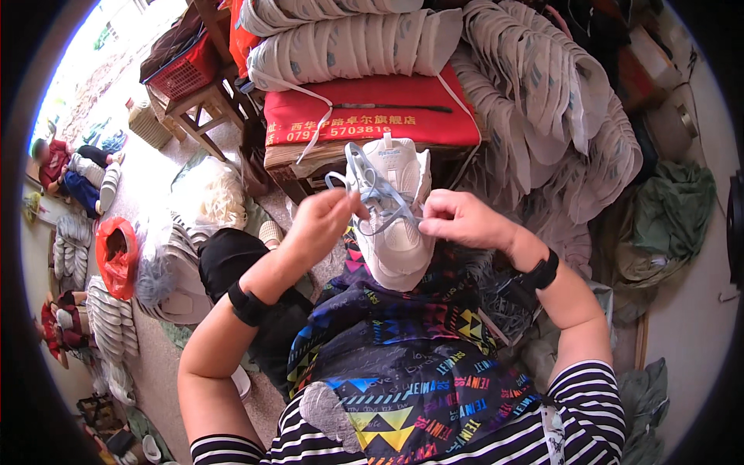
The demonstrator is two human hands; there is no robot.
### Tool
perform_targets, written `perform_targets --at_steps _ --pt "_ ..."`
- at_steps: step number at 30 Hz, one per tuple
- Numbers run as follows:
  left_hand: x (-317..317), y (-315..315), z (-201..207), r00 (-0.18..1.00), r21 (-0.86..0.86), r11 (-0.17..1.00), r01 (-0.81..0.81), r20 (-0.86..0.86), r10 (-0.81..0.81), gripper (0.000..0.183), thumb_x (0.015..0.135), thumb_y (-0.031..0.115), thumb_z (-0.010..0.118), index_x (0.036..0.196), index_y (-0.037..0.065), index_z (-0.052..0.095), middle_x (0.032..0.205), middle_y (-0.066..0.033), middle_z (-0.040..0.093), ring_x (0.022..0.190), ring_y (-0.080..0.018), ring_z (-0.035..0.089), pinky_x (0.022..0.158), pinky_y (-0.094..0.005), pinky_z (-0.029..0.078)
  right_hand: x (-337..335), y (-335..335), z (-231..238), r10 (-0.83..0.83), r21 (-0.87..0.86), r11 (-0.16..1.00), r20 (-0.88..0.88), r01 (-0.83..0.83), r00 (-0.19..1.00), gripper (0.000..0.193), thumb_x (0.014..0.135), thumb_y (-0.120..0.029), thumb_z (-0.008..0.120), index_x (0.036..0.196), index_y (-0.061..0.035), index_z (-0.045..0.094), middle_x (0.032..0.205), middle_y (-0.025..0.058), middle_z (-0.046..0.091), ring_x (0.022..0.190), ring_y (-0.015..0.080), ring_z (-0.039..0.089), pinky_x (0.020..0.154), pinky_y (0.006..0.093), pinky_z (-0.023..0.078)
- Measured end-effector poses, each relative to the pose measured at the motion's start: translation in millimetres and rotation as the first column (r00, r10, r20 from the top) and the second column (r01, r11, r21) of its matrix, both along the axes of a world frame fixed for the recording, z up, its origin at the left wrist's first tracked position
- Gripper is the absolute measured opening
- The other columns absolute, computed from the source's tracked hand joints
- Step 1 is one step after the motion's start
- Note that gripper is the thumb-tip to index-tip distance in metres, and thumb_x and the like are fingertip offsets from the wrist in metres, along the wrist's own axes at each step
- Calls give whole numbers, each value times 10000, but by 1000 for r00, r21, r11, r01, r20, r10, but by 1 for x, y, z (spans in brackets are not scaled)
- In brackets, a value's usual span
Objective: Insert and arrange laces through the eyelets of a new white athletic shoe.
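A white sneaker upper (397,252) rests at my lap's far edge, toe toward me, against the wooden bench. Its flat grey-blue shoelace (372,186) crosses the tongue and loops loosely up on the left side. On the left of the upper, my left hand (329,217) is closed in a pinch at the lace. From the right, my right hand (463,219) also has its fingers closed, with thumb and forefinger on a strand of the same lace at the upper's edge. The exact lace ends are partly hidden by my fingers.
Ahead, a red cloth (372,116) covers the bench, bearing a thin dark tool (395,107) and stacked white uppers (356,50). More nested uppers (535,85) hang at the right. Leftward are a red basket (184,74), an orange bag (118,256) and a seated person (58,170).
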State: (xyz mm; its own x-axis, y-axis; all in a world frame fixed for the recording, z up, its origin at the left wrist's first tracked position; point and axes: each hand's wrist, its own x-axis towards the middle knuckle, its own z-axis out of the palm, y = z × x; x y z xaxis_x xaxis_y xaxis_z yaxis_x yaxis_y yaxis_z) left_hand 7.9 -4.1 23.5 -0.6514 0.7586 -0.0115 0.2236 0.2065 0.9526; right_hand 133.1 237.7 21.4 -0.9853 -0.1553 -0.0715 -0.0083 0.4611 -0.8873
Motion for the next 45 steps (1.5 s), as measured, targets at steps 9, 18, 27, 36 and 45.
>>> perform_targets --at_steps 9,18,27,36,45 --pt "-6 -4 -15 996 2 999 -45 83 45 347 993 269 528 784 -1 592 692 30 516 663 -73 439 605 -262 400 -10 8 -10 -70 -690 623 420 368 905 163 896 -139 655 771 -109 554 683 -65 455 565 34 384 551 218 349" --pt "-24 -5 -33 959 -55 994 -96 262 107 300 1011 314 508 856 70 589 716 62 499 639 -30 412 570 -192 323 2 16 -18 -138 -761 402 499 509 856 208 894 -116 622 733 -136 492 646 -71 397 542 35 340 521 214 316" --pt "-2 14 -38 855 186 950 -252 503 128 272 1011 317 501 863 94 547 704 58 465 580 -31 361 525 -194 292 -2 5 -23 -304 148 921 -305 360 903 222 847 -98 689 708 3 546 702 23 457 637 78 420 574 267 353" --pt "2 1 -33 833 134 901 -412 455 313 284 1021 303 472 917 59 574 675 50 426 576 -50 353 513 -205 289 -12 -9 -26 -254 -761 604 96 236 962 148 953 -143 576 1028 -19 605 723 -52 507 624 32 445 559 195 374" --pt "-17 0 70 840 395 815 -423 508 190 281 1009 218 410 766 92 476 621 33 366 518 -85 319 496 -250 279 -1 22 -29 7 -767 640 52 36 999 139 886 -119 675 981 -62 591 844 -59 571 699 8 484 611 174 403"
